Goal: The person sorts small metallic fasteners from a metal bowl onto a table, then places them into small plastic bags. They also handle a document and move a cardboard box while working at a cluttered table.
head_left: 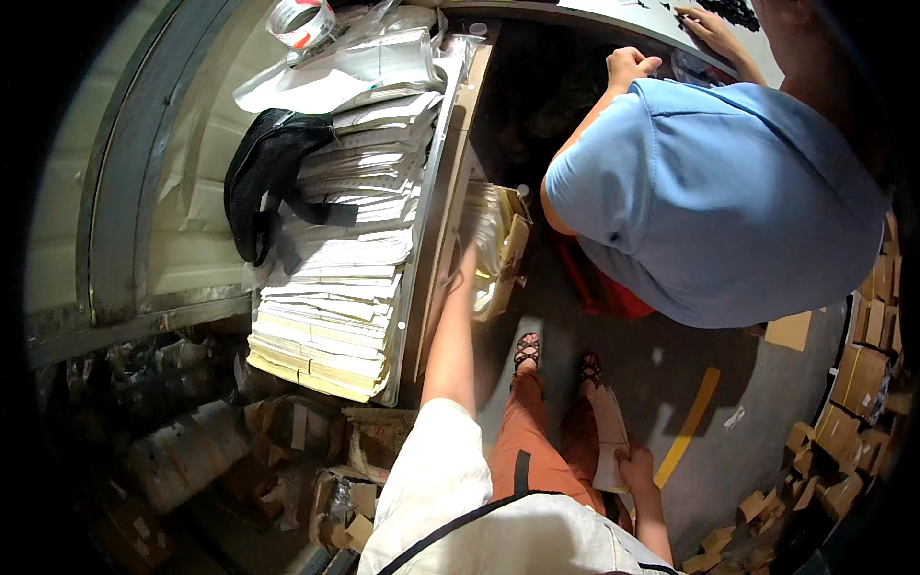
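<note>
My left arm reaches forward past the edge of a wooden shelf board [443, 240]. At its end my left hand [467, 244] is beside a cardboard box [516, 240] filled with upright papers [487, 230]; its fingers are blurred and hard to make out. Low at my right side, my right hand [634, 468] is closed on a white sheet of paper [609, 436], which hangs next to my leg. Left of my arm, a long row of paper stacks [335, 335], white and yellowish, lies on the shelf. A black waist bag [273, 172] rests on top of them.
A person in a blue shirt [709, 211] sits close ahead on the right, hands at a white table [661, 19]. A tape roll [302, 21] lies at the shelf's far end. Cardboard boxes [858, 379] line the right; wrapped bundles [187, 450] fill the lower left.
</note>
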Available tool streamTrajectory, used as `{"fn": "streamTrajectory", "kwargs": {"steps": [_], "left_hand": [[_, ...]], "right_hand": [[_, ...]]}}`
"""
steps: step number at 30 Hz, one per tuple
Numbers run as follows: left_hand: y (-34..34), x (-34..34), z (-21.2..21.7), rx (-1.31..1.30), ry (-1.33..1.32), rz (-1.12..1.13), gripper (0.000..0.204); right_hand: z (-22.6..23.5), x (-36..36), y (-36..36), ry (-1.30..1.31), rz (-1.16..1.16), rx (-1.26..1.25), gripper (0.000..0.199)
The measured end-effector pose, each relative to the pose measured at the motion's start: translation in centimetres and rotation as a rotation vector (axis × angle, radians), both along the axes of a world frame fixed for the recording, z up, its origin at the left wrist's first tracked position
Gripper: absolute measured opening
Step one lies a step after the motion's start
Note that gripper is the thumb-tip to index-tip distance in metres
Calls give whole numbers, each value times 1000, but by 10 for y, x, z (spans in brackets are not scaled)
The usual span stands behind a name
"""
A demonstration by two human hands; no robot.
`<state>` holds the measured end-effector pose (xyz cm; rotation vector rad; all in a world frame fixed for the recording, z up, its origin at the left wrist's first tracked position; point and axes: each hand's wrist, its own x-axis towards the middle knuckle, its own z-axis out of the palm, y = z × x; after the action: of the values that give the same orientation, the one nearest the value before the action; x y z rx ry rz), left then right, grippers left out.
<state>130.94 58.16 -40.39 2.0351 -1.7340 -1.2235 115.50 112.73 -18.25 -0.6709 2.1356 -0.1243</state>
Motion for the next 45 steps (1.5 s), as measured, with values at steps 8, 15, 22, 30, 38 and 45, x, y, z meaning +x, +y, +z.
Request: {"fn": "streamTrajectory", "kwargs": {"steps": [8,15,22,30,38,45], "left_hand": [[44,77,-8,81,-125,-145,74],[11,35,-4,-15,-173,-151,78],[5,27,0,-22,-66,-23,75],[31,74,-9,37,-243,21,57],[51,61,28,158,-479,-176,43],[54,77,1,-81,-391,-237,50]], "right_hand": [[-13,4,6,57,-5,-101,39],[-29,11,24,29,-41,-54,42],[-20,5,27,-36,-91,45,46],[-22,2,48,-6,-192,28,52],[-25,2,56,56,-227,-50,45],[-22,-5,52,45,-145,-62,44]]}}
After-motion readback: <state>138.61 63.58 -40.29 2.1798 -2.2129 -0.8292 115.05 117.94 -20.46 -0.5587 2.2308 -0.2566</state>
